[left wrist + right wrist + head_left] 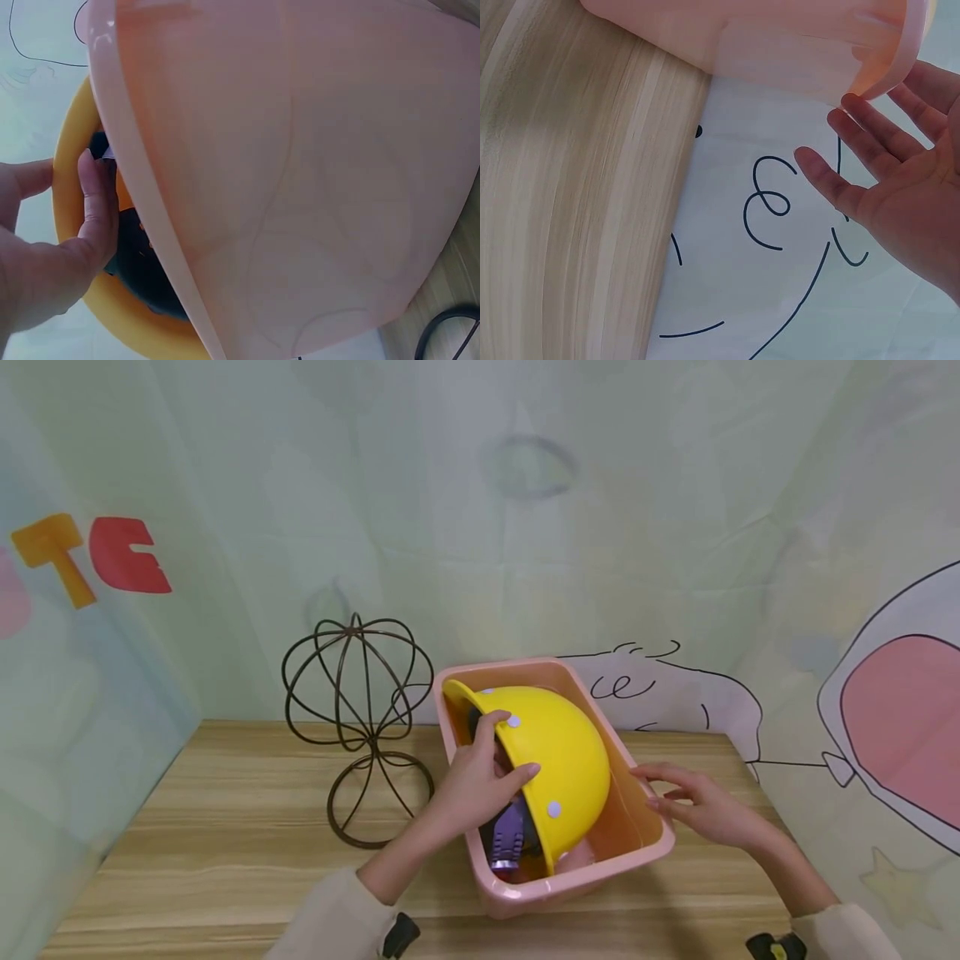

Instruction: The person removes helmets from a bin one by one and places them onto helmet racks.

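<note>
A yellow helmet (564, 752) with pale round studs lies on its side in a pink plastic bin (577, 887), its opening facing left. My left hand (474, 785) grips the helmet's brim, thumb on the outer shell and fingers by the opening. The left wrist view shows dark padding (146, 262) inside the helmet and the bin wall (300, 165) close by. My right hand (705, 806) touches the bin's right rim with its fingertips; in the right wrist view the fingers (877, 142) are loosely extended. A purple piece (507, 835) with a silvery end shows below the brim, partly hidden.
A dark wire stand (372, 739) with a round cage top and ring base stands left of the bin, close to it. Both rest on a wood-grain table (225, 827). Printed cloth (450, 527) hangs behind and at both sides.
</note>
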`<state>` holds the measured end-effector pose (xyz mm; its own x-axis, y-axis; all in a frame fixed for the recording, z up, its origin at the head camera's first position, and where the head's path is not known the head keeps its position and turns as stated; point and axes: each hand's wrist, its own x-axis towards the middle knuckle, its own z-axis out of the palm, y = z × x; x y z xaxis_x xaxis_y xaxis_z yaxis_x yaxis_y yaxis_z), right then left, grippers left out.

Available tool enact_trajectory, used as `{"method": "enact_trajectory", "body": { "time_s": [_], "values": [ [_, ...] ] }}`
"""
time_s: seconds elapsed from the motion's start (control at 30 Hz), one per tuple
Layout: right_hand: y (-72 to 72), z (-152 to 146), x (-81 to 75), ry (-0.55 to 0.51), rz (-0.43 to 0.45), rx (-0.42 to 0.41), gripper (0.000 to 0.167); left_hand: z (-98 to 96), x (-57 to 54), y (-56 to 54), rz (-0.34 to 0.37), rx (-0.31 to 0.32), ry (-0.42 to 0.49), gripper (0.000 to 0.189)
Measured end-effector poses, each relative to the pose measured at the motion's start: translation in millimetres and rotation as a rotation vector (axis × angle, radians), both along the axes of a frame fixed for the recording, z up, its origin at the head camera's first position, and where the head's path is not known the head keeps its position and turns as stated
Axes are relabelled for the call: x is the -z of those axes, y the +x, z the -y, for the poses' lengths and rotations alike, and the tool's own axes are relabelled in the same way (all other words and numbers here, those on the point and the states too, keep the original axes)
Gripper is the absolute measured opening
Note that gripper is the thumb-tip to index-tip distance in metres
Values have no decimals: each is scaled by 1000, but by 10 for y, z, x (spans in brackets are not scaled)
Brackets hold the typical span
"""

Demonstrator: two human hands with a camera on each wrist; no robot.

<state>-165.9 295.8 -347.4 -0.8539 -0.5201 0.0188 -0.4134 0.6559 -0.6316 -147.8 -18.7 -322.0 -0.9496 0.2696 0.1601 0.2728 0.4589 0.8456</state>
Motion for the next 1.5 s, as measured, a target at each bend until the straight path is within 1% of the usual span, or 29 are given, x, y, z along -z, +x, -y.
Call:
{"method": "enact_trajectory", "body": {
  "time_s": [0.1,0.37,0.5,0.6,0.73,0.87,1.03,1.2,1.5],
  "values": [
    [-2,-5,3,0,-1,-2,38,-5,-9,4,-3,4,3,65],
    [-5,-3,3,-5,19,6,39,-18,-7,0,26,5,22,63],
    [-10,-2,8,-6,24,7,39,-22,-1,-4,50,10,66,62],
    [-17,-5,10,-5,21,5,39,-27,2,-6,55,10,99,62],
    [-25,-8,10,-3,17,2,39,-33,6,-9,52,6,127,62],
    [-26,-3,5,-4,26,5,39,-38,1,-4,72,-1,148,62],
    [-21,0,2,-1,28,2,39,-53,-6,2,112,-18,149,63],
    [-10,-1,0,-1,24,0,39,-61,-14,11,147,-22,147,64],
    [-3,3,-4,-2,47,16,40,-60,-18,3,144,-11,116,65]
  ]
}}
